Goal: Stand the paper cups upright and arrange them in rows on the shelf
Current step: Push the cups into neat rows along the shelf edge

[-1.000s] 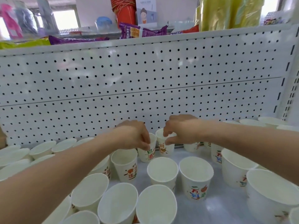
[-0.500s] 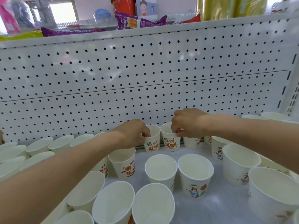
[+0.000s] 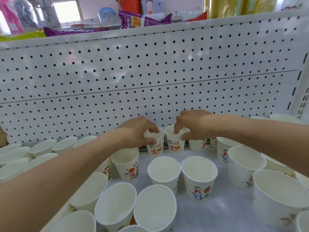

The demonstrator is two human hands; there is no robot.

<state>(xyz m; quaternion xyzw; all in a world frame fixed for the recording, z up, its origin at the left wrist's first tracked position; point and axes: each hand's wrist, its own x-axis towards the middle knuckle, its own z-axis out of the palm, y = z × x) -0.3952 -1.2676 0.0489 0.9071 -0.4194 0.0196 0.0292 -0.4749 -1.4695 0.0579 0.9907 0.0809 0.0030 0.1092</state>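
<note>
**Now: two cups, two hands, back of the shelf**

Right, both hands are out at the rear. My left hand (image 3: 137, 131) grasps the left cup (image 3: 155, 147) at its rim, fingers curled over the lip and the thumb pressed on the outer wall. My right hand (image 3: 192, 126) does the same to the right cup (image 3: 174, 144): fingertips dip inside the mouth and the thumb pinches from the far side.

Both cups stand upright, mouths up, with their red and green printing facing me. They sit just beside each other, and I can't tell whether their rims touch. They are at the very back of the shelf (image 3: 225, 208), close against the foot of the white pegboard (image 3: 150, 72).

Nearer to me, a plain cup (image 3: 164, 171) and a printed cup (image 3: 199, 179) stand upright side by side in the middle of the shelf. One more cup (image 3: 126, 163) stands under my left wrist. Two larger-looking cups (image 3: 117, 203) (image 3: 154, 208) sit closest to me, mouths open. More cups crowd the left edge (image 3: 43, 146), and others line the right side (image 3: 245, 163) beneath my right forearm.

Up top, purple snack packets (image 3: 143, 20) lie on the shelf above the pegboard.
</note>
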